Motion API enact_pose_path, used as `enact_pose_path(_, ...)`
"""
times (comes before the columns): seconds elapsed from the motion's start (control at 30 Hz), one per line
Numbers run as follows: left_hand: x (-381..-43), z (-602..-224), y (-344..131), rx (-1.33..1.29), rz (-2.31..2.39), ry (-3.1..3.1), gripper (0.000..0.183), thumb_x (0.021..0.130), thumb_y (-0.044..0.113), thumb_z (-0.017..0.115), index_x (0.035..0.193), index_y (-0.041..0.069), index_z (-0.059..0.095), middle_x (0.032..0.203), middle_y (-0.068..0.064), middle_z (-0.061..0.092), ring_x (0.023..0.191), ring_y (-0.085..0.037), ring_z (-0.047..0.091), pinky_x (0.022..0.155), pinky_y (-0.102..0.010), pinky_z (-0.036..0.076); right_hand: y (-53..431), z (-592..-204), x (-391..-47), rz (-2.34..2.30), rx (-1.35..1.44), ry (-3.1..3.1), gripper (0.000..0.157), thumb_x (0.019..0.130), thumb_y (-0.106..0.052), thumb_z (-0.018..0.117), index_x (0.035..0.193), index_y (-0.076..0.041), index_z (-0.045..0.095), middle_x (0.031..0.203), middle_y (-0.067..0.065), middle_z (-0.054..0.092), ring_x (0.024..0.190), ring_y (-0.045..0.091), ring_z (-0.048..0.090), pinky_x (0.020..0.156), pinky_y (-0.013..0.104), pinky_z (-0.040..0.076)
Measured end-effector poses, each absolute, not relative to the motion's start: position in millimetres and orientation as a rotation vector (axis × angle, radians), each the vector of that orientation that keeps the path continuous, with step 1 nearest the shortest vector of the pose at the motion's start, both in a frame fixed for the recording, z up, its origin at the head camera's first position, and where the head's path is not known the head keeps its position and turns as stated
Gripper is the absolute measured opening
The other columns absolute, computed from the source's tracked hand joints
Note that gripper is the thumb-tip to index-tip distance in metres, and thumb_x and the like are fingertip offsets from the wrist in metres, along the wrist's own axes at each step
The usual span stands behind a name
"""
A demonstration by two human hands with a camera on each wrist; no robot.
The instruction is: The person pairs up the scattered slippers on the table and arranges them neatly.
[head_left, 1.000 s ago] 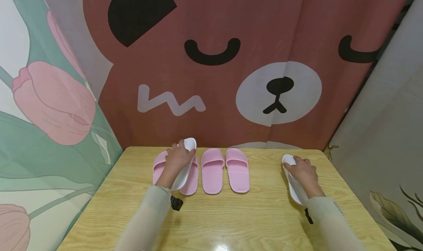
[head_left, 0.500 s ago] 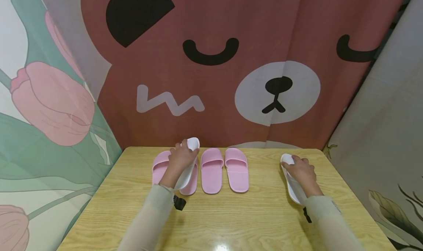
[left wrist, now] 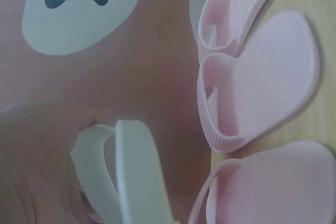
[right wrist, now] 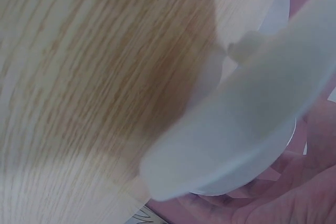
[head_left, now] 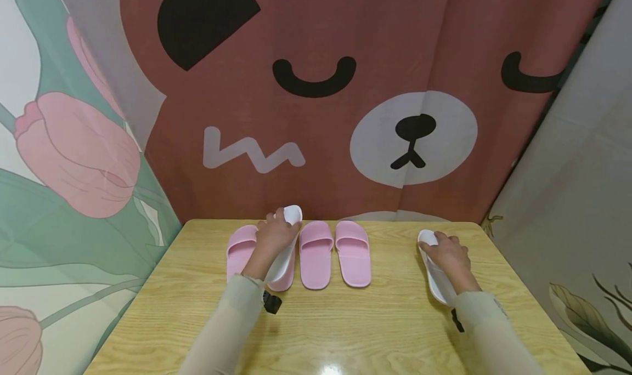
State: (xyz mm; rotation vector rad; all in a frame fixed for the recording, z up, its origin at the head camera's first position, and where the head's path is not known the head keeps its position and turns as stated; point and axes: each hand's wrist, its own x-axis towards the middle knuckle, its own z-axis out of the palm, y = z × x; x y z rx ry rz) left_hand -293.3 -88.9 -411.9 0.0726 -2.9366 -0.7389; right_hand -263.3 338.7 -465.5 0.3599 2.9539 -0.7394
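My left hand point(head_left: 275, 236) grips a white slipper point(head_left: 282, 263) by its strap, tilted and held above the pink slippers at the left. In the left wrist view that white slipper point(left wrist: 139, 177) stands on edge beside the hand point(left wrist: 39, 166). On the right, my right hand point(head_left: 449, 256) grips another white slipper point(head_left: 438, 280) by the strap area. The right wrist view shows this slipper point(right wrist: 247, 111) tilted over the wood, its shadow beneath. Partly behind the left hand are two pink slippers, the left one point(head_left: 242, 250) and one mostly covered by the white slipper.
Two more pink slippers, one point(head_left: 316, 260) left of the other point(head_left: 353, 259), lie side by side near the back edge of the wooden table point(head_left: 355, 331). A bear-print curtain point(head_left: 316, 188) hangs right behind. Patterned curtains flank both sides.
My left hand has shifted slightly to the right with its white slipper, showing more of the leftmost pink slipper. The right hand and its slipper look almost unmoved.
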Motion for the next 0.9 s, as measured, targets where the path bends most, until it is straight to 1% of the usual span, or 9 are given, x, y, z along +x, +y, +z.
enact_pose_path(0.27, -294.0, -411.6, -82.1, 0.063, -0.749, -2.959, 0.081, 0.094, 0.058, 0.057, 0.15, 0.003, 0.038, 0.139, -0.028, 0.049, 0.125, -0.054, 0.046, 0.099, -0.065, 0.041, 337.4, -466.3, -263.9, -0.746, 0.351, 2.952, 0.085, 0.099, -0.055, 0.05, 0.155, 0.004, 0.026, 0.146, 0.045, 0.023, 0.126, 0.07, 0.027, 0.094, 0.076, 0.035)
enact_pose_path(0.4, -295.5, -413.6, -78.7, 0.065, -0.768, -2.963, 0.082, 0.093, 0.06, 0.057, 0.15, 0.004, 0.038, 0.138, -0.027, 0.049, 0.124, -0.052, 0.046, 0.098, -0.066, 0.041, 336.9, -468.6, -264.6, -0.745, 0.352, 2.955, 0.085, 0.099, -0.056, 0.05, 0.155, 0.004, 0.026, 0.146, 0.045, 0.024, 0.126, 0.07, 0.027, 0.094, 0.075, 0.035)
enact_pose_path(0.57, -296.1, -413.8, -73.0, 0.054, -0.792, -2.94, 0.08, 0.093, 0.057, 0.06, 0.149, 0.004, 0.039, 0.134, -0.028, 0.05, 0.122, -0.052, 0.047, 0.096, -0.067, 0.042, 336.9, -470.9, -265.4, -0.736, 0.351, 2.967, 0.085, 0.099, -0.056, 0.05, 0.155, 0.004, 0.027, 0.145, 0.045, 0.025, 0.125, 0.07, 0.029, 0.094, 0.075, 0.035)
enact_pose_path(0.77, -296.5, -413.7, -64.4, 0.061, -0.793, -2.949, 0.081, 0.092, 0.057, 0.061, 0.15, 0.005, 0.038, 0.138, -0.027, 0.048, 0.123, -0.052, 0.046, 0.098, -0.066, 0.04, 336.3, -472.0, -266.8, -0.728, 0.357, 2.977, 0.084, 0.099, -0.055, 0.051, 0.154, 0.004, 0.028, 0.144, 0.045, 0.026, 0.125, 0.07, 0.03, 0.094, 0.074, 0.036)
enact_pose_path(0.9, -297.2, -414.6, -58.6, 0.041, -0.818, -2.942, 0.08, 0.092, 0.056, 0.062, 0.149, 0.004, 0.039, 0.136, -0.027, 0.049, 0.122, -0.052, 0.046, 0.097, -0.066, 0.041, 336.5, -471.2, -266.7, -0.73, 0.351, 2.976, 0.085, 0.099, -0.054, 0.05, 0.154, 0.006, 0.027, 0.145, 0.046, 0.025, 0.124, 0.07, 0.03, 0.094, 0.074, 0.036)
